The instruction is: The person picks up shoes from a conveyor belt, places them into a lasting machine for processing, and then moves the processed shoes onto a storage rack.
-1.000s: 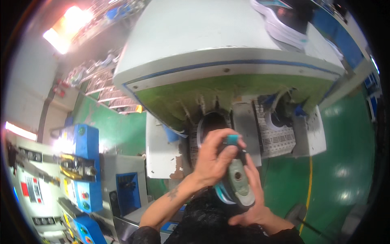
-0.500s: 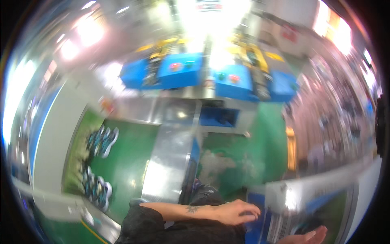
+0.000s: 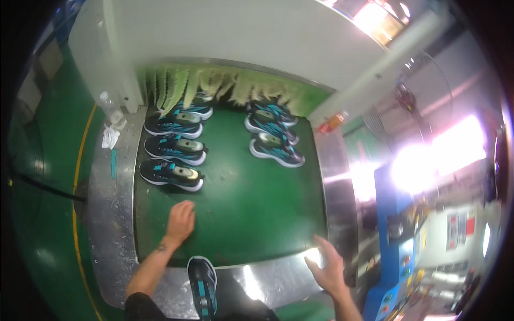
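Left hand (image 3: 180, 220): open, palm down on the green conveyor belt (image 3: 241, 203), empty. Right hand (image 3: 327, 266): open, empty, at the steel rim (image 3: 267, 278). Nearest black-and-teal shoe (image 3: 171, 174) at 12 o'clock of the left hand, apart. Step judged: reaching; next, a forward grasp.

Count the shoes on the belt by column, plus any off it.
Left-column shoes: 4
Right-column shoes: 3
Near-edge shoe, off the belt: 1
Total: 8
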Action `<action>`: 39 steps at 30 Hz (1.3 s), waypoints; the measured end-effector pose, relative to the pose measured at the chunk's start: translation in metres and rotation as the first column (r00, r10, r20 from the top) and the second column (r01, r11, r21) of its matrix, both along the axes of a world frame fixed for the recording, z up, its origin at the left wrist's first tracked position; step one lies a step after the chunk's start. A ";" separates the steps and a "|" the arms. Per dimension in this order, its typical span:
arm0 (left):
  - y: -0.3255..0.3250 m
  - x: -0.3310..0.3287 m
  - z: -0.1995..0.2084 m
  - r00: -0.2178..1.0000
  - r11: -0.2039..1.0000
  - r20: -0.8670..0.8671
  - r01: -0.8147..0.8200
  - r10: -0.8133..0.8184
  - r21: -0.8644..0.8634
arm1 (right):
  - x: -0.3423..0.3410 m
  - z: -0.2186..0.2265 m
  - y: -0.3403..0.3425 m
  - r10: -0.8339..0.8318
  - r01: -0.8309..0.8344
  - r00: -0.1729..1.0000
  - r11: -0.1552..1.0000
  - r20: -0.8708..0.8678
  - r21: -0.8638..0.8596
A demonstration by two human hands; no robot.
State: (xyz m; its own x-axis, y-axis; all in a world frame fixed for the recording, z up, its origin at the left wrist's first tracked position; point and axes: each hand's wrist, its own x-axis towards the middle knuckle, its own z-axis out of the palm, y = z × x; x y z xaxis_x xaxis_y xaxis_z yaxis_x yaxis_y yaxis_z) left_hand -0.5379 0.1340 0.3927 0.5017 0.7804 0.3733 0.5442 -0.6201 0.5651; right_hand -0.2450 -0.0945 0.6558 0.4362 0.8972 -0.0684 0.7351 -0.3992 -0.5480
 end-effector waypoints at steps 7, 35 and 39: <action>0.003 -0.118 -0.060 0.959 0.949 -0.091 -0.278 0.267 -0.151 | 0.052 -0.087 0.360 0.687 -0.637 0.595 0.720 0.417 -0.276; -0.282 0.038 0.242 0.825 -0.309 0.551 0.495 -0.128 -0.812 | -0.133 0.043 -0.268 0.034 0.323 0.894 0.640 -0.446 0.697; -0.348 0.085 0.230 0.814 -0.339 0.573 0.515 -0.095 -0.787 | -0.161 -0.005 -0.328 0.014 0.422 0.708 0.794 -0.707 0.438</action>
